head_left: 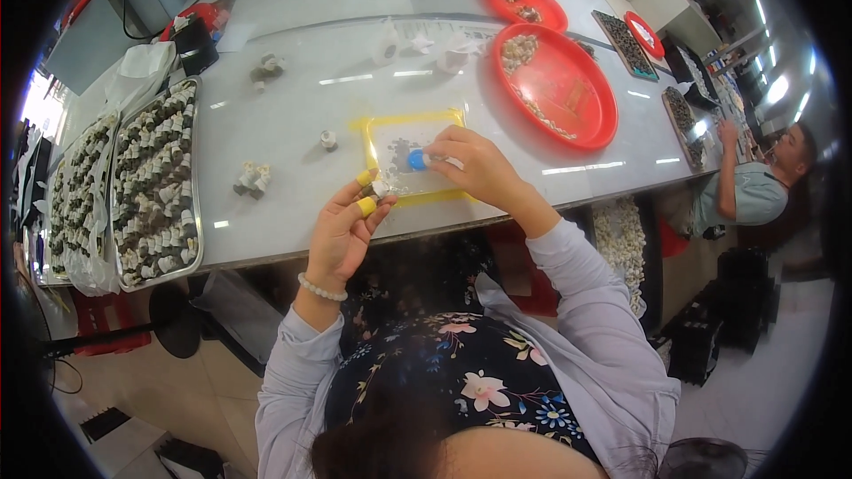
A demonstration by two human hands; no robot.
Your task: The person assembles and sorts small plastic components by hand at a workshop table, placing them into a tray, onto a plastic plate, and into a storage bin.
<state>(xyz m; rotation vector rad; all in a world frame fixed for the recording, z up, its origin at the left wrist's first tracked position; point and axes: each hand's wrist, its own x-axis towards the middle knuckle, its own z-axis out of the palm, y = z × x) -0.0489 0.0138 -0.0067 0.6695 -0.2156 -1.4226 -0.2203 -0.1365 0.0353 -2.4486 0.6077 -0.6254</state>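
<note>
My left hand (pixel 334 244) wears yellow finger covers and a beaded bracelet. Its thumb and finger pinch a small dark-and-white piece (pixel 380 188). Close by, my right hand (pixel 484 167) has its fingers closed around a small round blue object (pixel 417 159), whose exact kind I cannot make out. Both hands are over a clear sheet edged with yellow tape (pixel 368 129), with dark smudges and white crumbs on it. A similar single piece (pixel 328 140) stands left of the sheet. Two or so more pieces (pixel 253 179) are grouped farther left.
Metal trays (pixel 197 239) full of similar pieces line the left side. A large red plate (pixel 590 98) with small pale bits lies at the right, a smaller red plate (pixel 550 4) behind it. White bottles (pixel 387 46) stand at the back. Another person (pixel 754 191) sits far right.
</note>
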